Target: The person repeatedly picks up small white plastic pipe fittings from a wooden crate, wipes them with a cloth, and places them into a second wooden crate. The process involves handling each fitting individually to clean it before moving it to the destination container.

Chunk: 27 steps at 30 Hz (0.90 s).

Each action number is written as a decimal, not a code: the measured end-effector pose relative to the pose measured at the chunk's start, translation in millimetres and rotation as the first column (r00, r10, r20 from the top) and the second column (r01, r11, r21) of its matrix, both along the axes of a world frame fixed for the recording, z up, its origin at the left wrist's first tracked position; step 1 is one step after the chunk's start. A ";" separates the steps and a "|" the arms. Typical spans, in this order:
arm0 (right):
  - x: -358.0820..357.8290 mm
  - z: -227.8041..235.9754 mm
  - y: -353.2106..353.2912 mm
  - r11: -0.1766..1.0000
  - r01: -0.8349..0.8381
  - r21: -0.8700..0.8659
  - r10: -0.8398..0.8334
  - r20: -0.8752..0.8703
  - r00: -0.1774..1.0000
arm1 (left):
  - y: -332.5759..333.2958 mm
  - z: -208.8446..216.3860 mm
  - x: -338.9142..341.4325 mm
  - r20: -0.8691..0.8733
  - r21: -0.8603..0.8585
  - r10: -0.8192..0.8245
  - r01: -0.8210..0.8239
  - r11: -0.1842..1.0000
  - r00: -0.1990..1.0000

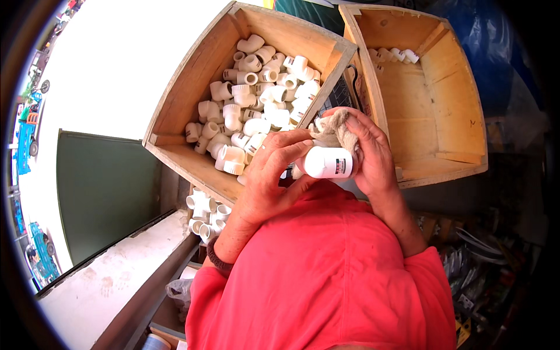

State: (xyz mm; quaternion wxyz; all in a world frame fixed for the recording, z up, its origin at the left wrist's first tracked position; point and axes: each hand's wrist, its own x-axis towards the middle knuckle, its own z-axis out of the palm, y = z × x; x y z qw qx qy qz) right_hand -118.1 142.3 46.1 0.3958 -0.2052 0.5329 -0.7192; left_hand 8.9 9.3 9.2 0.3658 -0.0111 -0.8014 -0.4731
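A white plastic pipe elbow (328, 163) with a small printed label sits between my two hands, in front of my chest. My left hand (273, 172) is closed on its left end, thumb and fingers pinching it. On the other side, my right hand (373, 153) is wrapped round a beige rag (339, 129) and presses it to the top and right side of the elbow. Part of the right fingers is hidden by the rag. Just beyond my left hand, a wooden box (192, 76) holds a heap of similar white pipe fittings (251, 105).
To the right stands a second wooden box (449, 116) with a short row of white fittings (396, 55) at its far side. More white fittings (207, 214) lie below the first box. At left are a pale ledge (116, 291) and a dark green panel (108, 192).
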 end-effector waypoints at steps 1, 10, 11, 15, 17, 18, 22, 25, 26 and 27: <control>-2.1 -4.3 -1.1 0.999 0.031 -0.032 -0.028 0.091 0.995 | -0.3 0.6 -0.5 0.001 0.013 -0.031 0.031 0.999 1.000; -0.6 12.9 0.0 0.982 0.167 -0.085 -0.176 -0.112 0.978 | 4.4 -18.0 -3.2 -0.006 0.668 -0.114 0.088 0.739 0.994; 0.1 14.4 -0.7 0.988 0.136 -0.073 -0.151 -0.271 0.951 | 4.8 -19.4 -3.7 0.005 0.667 -0.103 0.074 0.742 0.995; 5.7 17.2 -8.8 0.998 0.069 0.011 -0.038 -0.749 0.662 | 4.2 -19.3 -5.5 0.036 0.585 -0.062 0.029 0.811 0.997; 7.1 16.8 -8.2 0.996 0.077 0.040 -0.021 -0.746 0.665 | 3.2 -18.5 -7.4 0.032 0.505 -0.051 0.027 0.862 0.998; 7.5 15.3 -8.2 0.996 0.077 0.055 -0.011 -0.743 0.669 | 2.9 -16.6 -7.6 0.035 0.484 -0.046 0.023 0.875 0.998; 1.7 9.0 -9.3 0.998 0.063 0.005 -0.035 -0.779 0.626 | -3.2 -12.2 -7.7 0.034 0.310 -0.045 0.033 0.950 0.998; 0.8 12.1 -6.3 0.992 0.044 0.115 0.024 -0.533 0.846 | -8.9 -8.7 -7.4 0.034 0.138 -0.036 0.031 0.990 0.999; -0.2 12.1 -5.9 0.991 0.035 0.128 0.025 -0.442 0.897 | -9.8 -5.9 -7.2 0.040 0.132 -0.057 0.051 0.990 0.998; -2.7 7.8 -6.2 0.994 0.027 0.110 0.014 -0.353 0.935 | -10.1 -2.9 -6.9 0.048 0.126 -0.078 0.072 0.989 0.996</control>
